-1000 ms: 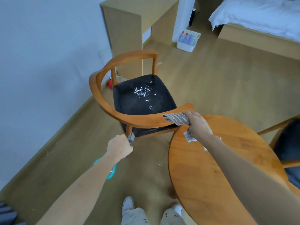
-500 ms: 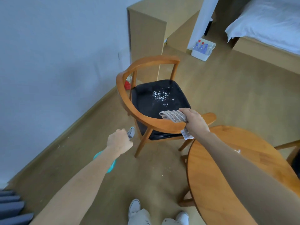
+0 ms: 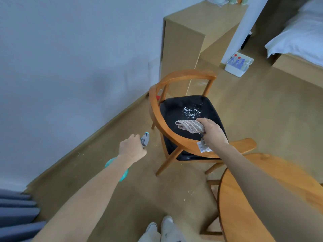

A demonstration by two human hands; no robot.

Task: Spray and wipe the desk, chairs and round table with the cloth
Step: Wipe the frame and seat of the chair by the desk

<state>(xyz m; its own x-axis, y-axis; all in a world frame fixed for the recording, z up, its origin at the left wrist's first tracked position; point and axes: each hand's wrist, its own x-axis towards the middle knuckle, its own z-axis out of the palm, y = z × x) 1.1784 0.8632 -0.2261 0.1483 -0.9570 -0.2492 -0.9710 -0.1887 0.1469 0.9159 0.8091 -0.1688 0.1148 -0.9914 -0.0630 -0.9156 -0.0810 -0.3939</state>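
Observation:
A wooden armchair (image 3: 157, 117) with a black seat stands in the middle of the floor, and white spray droplets (image 3: 191, 111) glisten on the seat. My right hand (image 3: 212, 132) grips a folded beige cloth (image 3: 190, 126) just above the near part of the seat, inside the curved backrest. My left hand (image 3: 132, 148) grips a teal spray bottle (image 3: 122, 172) with a grey nozzle, held over the floor left of the chair. The round wooden table (image 3: 244, 206) is at the lower right, partly under my right arm. The light wooden desk (image 3: 188, 35) stands behind the chair against the wall.
A white box of water bottles (image 3: 238, 64) sits on the floor beside the desk. A bed (image 3: 300, 41) with white bedding fills the upper right. The grey wall runs along the left, and grey curtain folds (image 3: 15, 212) show at the bottom left. My shoes (image 3: 160, 227) are at the bottom edge.
My right hand has carried the cloth from the chair's backrest rail over onto the seat. The view has shifted, so the chair sits further right. My left hand keeps holding the bottle.

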